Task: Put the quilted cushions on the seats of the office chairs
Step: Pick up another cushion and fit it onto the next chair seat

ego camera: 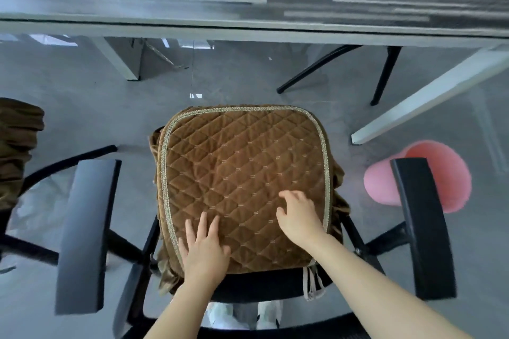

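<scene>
One quilted cushion is already laid on the office chair seat; the left hand presses flat at 7 o'clock, the right hand rests loosely spread at 5 o'clock, nothing gripped; a second cushion is glimpsed at 9 o'clock, its placement unclear.

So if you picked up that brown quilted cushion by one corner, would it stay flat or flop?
Probably flop: the quilted cushion looks thin, and its skirt hangs in soft folds over the seat edge. Likely light for its size. The velvety surface probably grips rather than slides under the left hand.
</scene>
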The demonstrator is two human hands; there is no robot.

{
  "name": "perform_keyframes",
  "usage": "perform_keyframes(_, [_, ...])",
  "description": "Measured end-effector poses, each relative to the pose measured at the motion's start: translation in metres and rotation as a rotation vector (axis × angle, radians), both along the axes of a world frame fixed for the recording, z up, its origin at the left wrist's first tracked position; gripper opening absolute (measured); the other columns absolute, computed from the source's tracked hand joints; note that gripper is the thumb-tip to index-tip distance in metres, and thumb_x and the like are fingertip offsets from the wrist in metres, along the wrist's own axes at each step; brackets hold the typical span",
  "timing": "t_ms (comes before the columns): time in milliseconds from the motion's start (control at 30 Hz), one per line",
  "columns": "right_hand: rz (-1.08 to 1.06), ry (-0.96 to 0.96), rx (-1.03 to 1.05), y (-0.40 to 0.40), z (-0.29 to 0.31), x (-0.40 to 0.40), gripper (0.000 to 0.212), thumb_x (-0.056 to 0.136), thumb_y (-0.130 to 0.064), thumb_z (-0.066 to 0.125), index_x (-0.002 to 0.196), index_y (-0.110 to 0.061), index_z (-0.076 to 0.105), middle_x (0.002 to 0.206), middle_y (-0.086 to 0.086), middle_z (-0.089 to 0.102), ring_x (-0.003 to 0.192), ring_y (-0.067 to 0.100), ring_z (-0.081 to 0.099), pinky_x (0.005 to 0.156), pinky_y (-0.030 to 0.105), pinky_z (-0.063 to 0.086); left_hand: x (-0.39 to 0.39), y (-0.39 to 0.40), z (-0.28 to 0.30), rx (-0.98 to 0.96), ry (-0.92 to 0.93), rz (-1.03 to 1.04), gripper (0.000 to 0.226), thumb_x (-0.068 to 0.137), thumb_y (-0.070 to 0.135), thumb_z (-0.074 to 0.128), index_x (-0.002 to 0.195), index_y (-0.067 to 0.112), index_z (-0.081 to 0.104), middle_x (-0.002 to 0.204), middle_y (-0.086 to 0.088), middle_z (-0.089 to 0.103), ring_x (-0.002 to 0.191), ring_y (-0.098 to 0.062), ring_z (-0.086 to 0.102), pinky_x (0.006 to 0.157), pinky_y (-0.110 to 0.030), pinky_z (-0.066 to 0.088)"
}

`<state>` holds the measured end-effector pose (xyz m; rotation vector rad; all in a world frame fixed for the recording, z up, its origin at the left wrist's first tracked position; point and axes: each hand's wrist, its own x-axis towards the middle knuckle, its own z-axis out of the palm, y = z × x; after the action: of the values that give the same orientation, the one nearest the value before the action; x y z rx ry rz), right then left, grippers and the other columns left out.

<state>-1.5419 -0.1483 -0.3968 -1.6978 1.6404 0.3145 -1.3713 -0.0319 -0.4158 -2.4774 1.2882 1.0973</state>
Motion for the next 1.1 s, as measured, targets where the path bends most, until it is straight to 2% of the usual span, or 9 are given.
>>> perform_keyframes(133, [-0.545, -0.143, 0.142, 0.034, 0.015, -0.031, 0.038, 0.095, -0.019, 0.050, 0.133, -0.015, 0.051, 0.126, 0.010, 0.060, 0.101, 0.021, 0.056, 0.078, 0.028, 0.047, 0.002, 0.029, 0.027, -0.108, 0.105, 0.464, 0.074, 0.086, 0.020, 0.058, 0.152, 0.021, 0.025, 0.155, -0.009, 0.031, 0.142, -0.034, 0.024, 0.114, -0.052, 0.027])
perform_keyframes(233, [-1.029, -0.211, 0.388, 0.055, 0.008, -0.056, 0.039, 0.094, -0.016, 0.053, 0.132, -0.010, 0.050, 0.126, 0.013, 0.056, 0.110, 0.030, 0.056, 0.085, 0.043, 0.053, 0.015, 0.043, 0.029, -0.053, 0.253, 1.022, 0.059, 0.080, 0.016, 0.063, 0.136, 0.012, 0.048, 0.123, -0.013, 0.058, 0.109, -0.032, 0.057, 0.088, -0.044, 0.050])
perform_keyframes(333, [-1.452, -0.446, 0.617, 0.065, 0.005, -0.070, 0.041, 0.094, -0.009, 0.056, 0.133, -0.008, 0.044, 0.134, 0.021, 0.048, 0.123, 0.040, 0.050, 0.091, 0.054, 0.048, 0.023, 0.044, 0.033, -0.009, 0.522, 1.523, 0.024, 0.084, 0.001, 0.061, 0.108, 0.004, 0.058, 0.089, -0.016, 0.065, 0.066, -0.019, 0.067, 0.055, -0.029, 0.048])
perform_keyframes(433, [-1.561, -0.485, 0.654, 0.066, -0.003, -0.075, 0.058, 0.092, -0.006, 0.059, 0.144, -0.009, 0.034, 0.145, 0.027, 0.036, 0.130, 0.043, 0.043, 0.100, 0.057, 0.042, 0.027, 0.041, 0.030, 0.035, 0.616, 1.616, 0.014, 0.089, -0.008, 0.051, 0.086, 0.005, 0.051, 0.044, -0.012, 0.058, 0.027, -0.011, 0.049, 0.051, -0.029, 0.041])
perform_keyframes(533, [-1.576, -0.470, 0.650, 0.060, -0.011, -0.073, 0.060, 0.091, -0.011, 0.060, 0.145, -0.013, 0.034, 0.148, 0.023, 0.034, 0.133, 0.041, 0.040, 0.103, 0.058, 0.040, 0.028, 0.033, 0.018, 0.050, 0.679, 1.671, 0.028, 0.090, 0.003, 0.054, 0.117, 0.006, 0.054, 0.110, -0.020, 0.060, 0.075, -0.023, 0.059, 0.060, -0.032, 0.044])
perform_keyframes(700, [-1.569, -0.491, 0.648, 0.048, -0.015, -0.081, 0.054, 0.090, -0.012, 0.065, 0.138, -0.009, 0.041, 0.140, 0.021, 0.044, 0.128, 0.042, 0.043, 0.096, 0.060, 0.041, 0.029, 0.018, 0.014, 0.079, 0.748, 1.847, 0.063, 0.091, 0.019, 0.061, 0.147, 0.015, 0.033, 0.153, -0.021, 0.030, 0.138, -0.040, 0.035, 0.109, -0.056, 0.028])
perform_keyframes(833, [-1.581, -0.613, 0.645, 0.048, -0.013, -0.083, 0.056, 0.076, -0.007, 0.078, 0.128, -0.008, 0.055, 0.121, 0.022, 0.062, 0.108, 0.042, 0.059, 0.082, 0.062, 0.052, 0.029, 0.020, 0.009, -0.038, 0.806, 1.912, 0.054, 0.092, 0.020, 0.065, 0.142, 0.017, 0.044, 0.145, -0.017, 0.045, 0.133, -0.037, 0.045, 0.106, -0.055, 0.036])
perform_keyframes(1000, [-1.714, -0.880, 0.568, 0.039, 0.001, -0.077, 0.041, 0.078, -0.004, 0.074, 0.117, -0.006, 0.064, 0.115, 0.019, 0.067, 0.106, 0.034, 0.064, 0.098, 0.047, 0.049, 0.026, 0.018, 0.018, -0.237, 0.939, 1.930, 0.051, 0.087, 0.020, 0.072, 0.134, 0.014, 0.053, 0.132, -0.014, 0.058, 0.123, -0.032, 0.056, 0.102, -0.050, 0.045])
perform_keyframes(1100, [-1.746, -1.073, 0.539, 0.027, 0.016, -0.068, 0.036, 0.084, -0.007, 0.068, 0.119, -0.007, 0.062, 0.117, 0.017, 0.067, 0.110, 0.031, 0.063, 0.098, 0.043, 0.049, 0.030, 0.009, 0.023, -0.316, 1.010, 1.919, 0.050, 0.084, 0.019, 0.075, 0.131, 0.014, 0.058, 0.125, -0.013, 0.065, 0.113, -0.028, 0.063, 0.078, -0.042, 0.056])
